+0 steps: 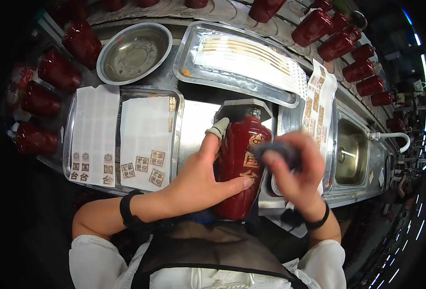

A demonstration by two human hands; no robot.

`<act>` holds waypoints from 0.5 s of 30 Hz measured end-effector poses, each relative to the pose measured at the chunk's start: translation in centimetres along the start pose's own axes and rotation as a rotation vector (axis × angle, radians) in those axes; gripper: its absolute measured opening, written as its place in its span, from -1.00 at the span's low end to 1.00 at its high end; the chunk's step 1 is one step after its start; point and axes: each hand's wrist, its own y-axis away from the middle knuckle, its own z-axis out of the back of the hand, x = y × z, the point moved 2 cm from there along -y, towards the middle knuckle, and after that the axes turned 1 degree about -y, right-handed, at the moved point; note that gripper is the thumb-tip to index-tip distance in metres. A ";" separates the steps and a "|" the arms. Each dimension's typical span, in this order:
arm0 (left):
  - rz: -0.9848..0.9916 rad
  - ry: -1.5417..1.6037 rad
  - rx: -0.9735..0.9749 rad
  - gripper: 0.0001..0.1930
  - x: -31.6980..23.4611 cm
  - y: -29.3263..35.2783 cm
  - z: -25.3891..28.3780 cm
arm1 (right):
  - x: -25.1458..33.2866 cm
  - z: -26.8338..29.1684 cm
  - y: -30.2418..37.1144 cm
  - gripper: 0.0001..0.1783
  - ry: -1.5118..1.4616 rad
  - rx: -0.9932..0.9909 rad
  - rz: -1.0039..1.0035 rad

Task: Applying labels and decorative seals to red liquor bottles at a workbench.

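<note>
Left hand (pixel 201 180) clasps red bottle (pixel 239 166); right hand (pixel 297 176) pinches dark cloth (pixel 280 150) (blurred); label trays (pixel 176 125) beside

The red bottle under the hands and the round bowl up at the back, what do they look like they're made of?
The red bottle looks like glazed ceramic or coated glass: an opaque, deep red, glossy surface with bright highlights and gold emblems; which of the two cannot be told. The round bowl looks like stainless steel: a dull silver-grey sheen with a thin rolled rim.
</note>
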 end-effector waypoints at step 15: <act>-0.085 -0.115 -0.063 -0.15 0.3 -0.1 -0.2 | -0.6 0.5 -1.6 -0.75 -0.126 0.050 0.068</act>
